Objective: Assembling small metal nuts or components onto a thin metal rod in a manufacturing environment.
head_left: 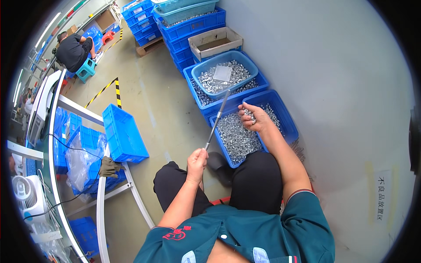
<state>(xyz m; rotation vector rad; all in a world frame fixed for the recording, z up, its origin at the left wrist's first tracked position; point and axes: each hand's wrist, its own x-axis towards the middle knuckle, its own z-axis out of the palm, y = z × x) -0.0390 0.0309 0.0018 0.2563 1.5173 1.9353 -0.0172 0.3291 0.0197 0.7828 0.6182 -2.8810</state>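
Observation:
My left hand (197, 164) is closed round the lower end of a thin metal rod (216, 122). The rod slants up and away, its far tip over the blue bins. In my right hand (262, 120), the fingers curl round several small silvery metal parts (249, 115), too small to name exactly. That hand is above a blue bin (288, 125) between my knees and the wall. A heap of similar metal parts (239, 136) fills much of the bin. Just beyond it, a light-blue basin (251, 65) holds more such parts, with a clear square plastic piece (222, 73) on top.
Blue crates (193, 33) are stacked along the wall behind a worn white box (226, 45). At left stand a white metal table frame (101, 206), a tilted blue crate (125, 131) and a fan (24, 190). A person (73, 50) sits on a stool farther off.

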